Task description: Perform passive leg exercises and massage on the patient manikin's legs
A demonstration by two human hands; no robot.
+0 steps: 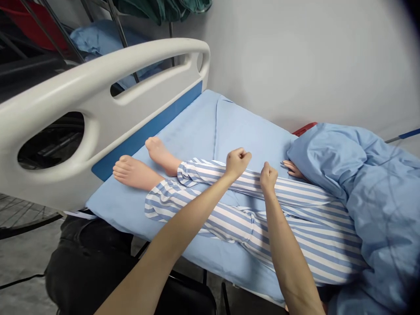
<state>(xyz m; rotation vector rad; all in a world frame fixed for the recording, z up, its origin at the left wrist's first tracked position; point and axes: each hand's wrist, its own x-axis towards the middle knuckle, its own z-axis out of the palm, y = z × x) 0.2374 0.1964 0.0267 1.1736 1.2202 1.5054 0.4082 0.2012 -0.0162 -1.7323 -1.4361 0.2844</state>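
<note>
A manikin in blue-and-white striped trousers (229,218) lies on the bed, its bare feet (138,171) pointing toward the bed's end board. Over its far leg, my left hand (236,164) is closed in a fist, with nothing visible in it. My right hand (269,177) makes a fist a little farther right, along the same leg, and shows nothing held. Whether either fist touches the trouser cloth, I cannot tell. One manikin hand (293,169) pokes out from under a blue quilt (377,188), which hides the upper body.
A cream end board (108,127) with cut-out holes rises at the left of the light blue sheet (249,122). The wall (295,57) borders the far side. A black chair (187,293) stands below the near edge. Behind the board are metal poles and folded blue cloth (101,37).
</note>
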